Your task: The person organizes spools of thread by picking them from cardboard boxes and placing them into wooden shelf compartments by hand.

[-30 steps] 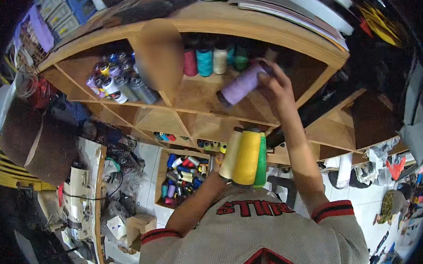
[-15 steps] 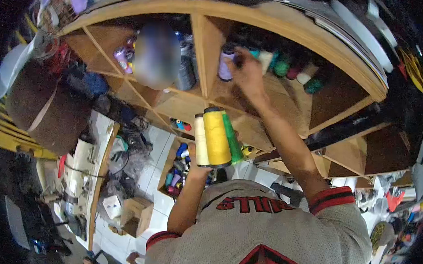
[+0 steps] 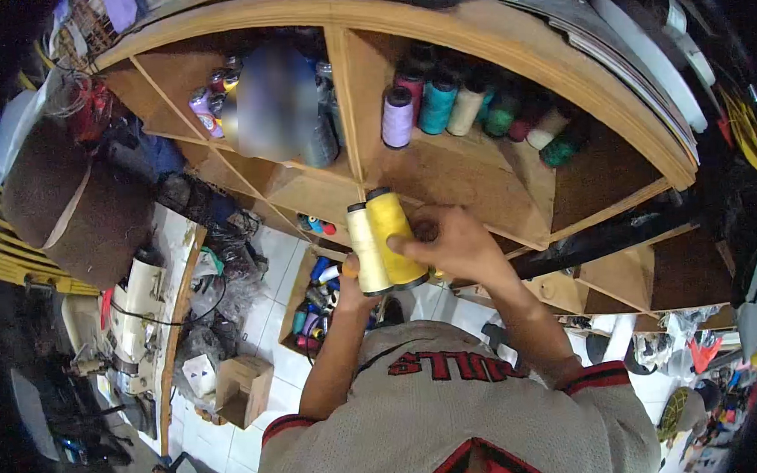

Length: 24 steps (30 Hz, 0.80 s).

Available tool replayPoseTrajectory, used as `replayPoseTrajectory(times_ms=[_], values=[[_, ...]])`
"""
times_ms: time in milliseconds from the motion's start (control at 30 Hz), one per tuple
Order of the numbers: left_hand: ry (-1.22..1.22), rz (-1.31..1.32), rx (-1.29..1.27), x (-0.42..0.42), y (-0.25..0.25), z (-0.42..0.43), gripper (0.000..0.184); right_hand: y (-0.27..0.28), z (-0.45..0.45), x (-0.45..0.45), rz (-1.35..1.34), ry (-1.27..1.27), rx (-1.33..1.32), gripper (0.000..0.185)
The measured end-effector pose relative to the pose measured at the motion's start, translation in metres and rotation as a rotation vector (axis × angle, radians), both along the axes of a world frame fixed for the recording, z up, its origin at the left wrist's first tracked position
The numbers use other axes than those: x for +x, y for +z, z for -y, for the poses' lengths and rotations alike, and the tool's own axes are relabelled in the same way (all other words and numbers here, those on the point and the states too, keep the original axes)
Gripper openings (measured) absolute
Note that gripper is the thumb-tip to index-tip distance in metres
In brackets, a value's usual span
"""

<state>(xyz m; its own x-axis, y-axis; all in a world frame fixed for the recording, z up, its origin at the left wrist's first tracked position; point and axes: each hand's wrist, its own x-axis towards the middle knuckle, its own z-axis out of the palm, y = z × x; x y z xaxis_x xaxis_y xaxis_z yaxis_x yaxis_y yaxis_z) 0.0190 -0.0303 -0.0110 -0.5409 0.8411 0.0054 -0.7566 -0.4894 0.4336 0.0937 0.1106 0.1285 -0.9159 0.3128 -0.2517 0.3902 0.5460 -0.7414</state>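
Strong fisheye bowing, black corners, shadowed shelf (image 3: 461, 170)

Two cones (image 3: 390, 226) are side by side before the shelf (image 3: 470, 179) (spools (image 3: 438, 106) inside).

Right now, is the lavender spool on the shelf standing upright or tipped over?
Upright: the lavender spool stands on end on the shelf, its dark cap facing up.
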Motion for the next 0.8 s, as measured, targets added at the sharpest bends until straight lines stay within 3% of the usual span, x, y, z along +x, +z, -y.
replayPoseTrajectory(times_ms=[67, 100, 200, 300, 400, 433, 567, 667, 733, 800], values=[[0.033, 0.133, 0.053, 0.0, -0.019, 0.0, 0.095, -0.019, -0.017, 0.0, -0.084, -0.094, -0.483, 0.046], [0.052, 0.201, 0.078, 0.001, -0.018, 0.0, 0.094, -0.021, -0.016, 0.002, -0.25, -0.21, -0.649, 0.052], [0.051, 0.12, 0.105, 0.003, 0.003, -0.004, 0.1, -0.024, -0.046, -0.012, -0.427, -0.456, -0.551, 0.046], [0.041, 0.035, 0.068, 0.002, 0.013, -0.002, 0.11, -0.033, -0.069, -0.04, -0.574, -0.385, 0.309, 0.042], [0.053, 0.014, 0.031, 0.002, 0.014, 0.005, 0.109, -0.07, -0.084, -0.07, -0.648, -0.41, 0.297, 0.04], [0.064, 0.008, 0.014, 0.002, 0.015, 0.007, 0.108, -0.071, -0.082, -0.073, -0.744, -0.391, 0.431, 0.041], [0.179, 0.101, -0.091, 0.004, 0.005, 0.015, 0.104, -0.063, -0.073, -0.073, -0.597, -0.441, 0.394, 0.04], [0.073, -0.014, 0.079, -0.001, -0.002, 0.019, 0.069, -0.066, -0.072, -0.065, -0.64, -0.453, 0.439, 0.04], [0.062, 0.084, 0.113, -0.004, -0.01, 0.02, 0.069, -0.069, -0.07, -0.058, -0.656, -0.454, 0.485, 0.041], [0.119, 0.062, 0.056, -0.002, -0.009, 0.021, 0.067, -0.055, -0.058, -0.037, -0.486, -0.338, 0.208, 0.041]])
